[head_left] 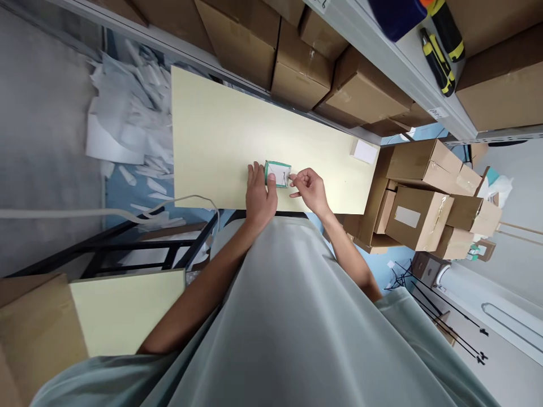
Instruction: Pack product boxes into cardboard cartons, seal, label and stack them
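A small shallow box (278, 169) with green edges and a white inside or top lies on the pale yellow table, near its front edge. My left hand (259, 195) grips the box at its left end, the thumb pressed on its near corner and the fingers along the left side. A thin dark item (284, 177), too small to name, shows on the white face. At the right end of the box, my right hand (310, 189) has thumb and forefinger pinched together on something small and greyish that I cannot make out; its other fingers are curled.
A white small box (363, 151) stands at the table's (212, 141) right end. Cardboard boxes (301, 79) line the shelf behind, with yellow-black cutters (439, 62) higher up. More cartons (418, 217) are stacked at right. Paper scraps (127, 113) and a white cable (106, 213) lie left.
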